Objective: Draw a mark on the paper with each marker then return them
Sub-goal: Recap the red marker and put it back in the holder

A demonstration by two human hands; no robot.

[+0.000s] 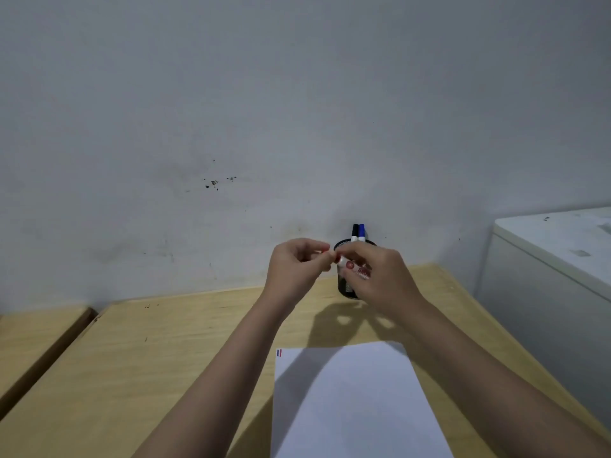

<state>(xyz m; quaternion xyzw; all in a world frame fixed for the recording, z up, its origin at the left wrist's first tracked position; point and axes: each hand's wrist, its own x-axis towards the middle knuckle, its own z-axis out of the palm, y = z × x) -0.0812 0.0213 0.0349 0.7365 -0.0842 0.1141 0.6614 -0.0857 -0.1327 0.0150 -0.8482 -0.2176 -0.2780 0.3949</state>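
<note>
My right hand [380, 276] grips the white barrel of a red marker [355, 268] in the air above the table. My left hand [297, 266] pinches that marker's red cap end [325, 251], the two hands meeting in front of a black mesh pen holder [347, 289]. A black marker [354, 232] and a blue marker [361, 232] stand upright in the holder. A white sheet of paper [357, 404] lies near me on the table, with short blue and red marks [279, 353] at its far left corner.
The wooden table [165, 358] runs back to a grey wall [297, 110]. A second wooden surface [29, 338] sits to the left across a gap. A white cabinet [555, 276] stands at the right.
</note>
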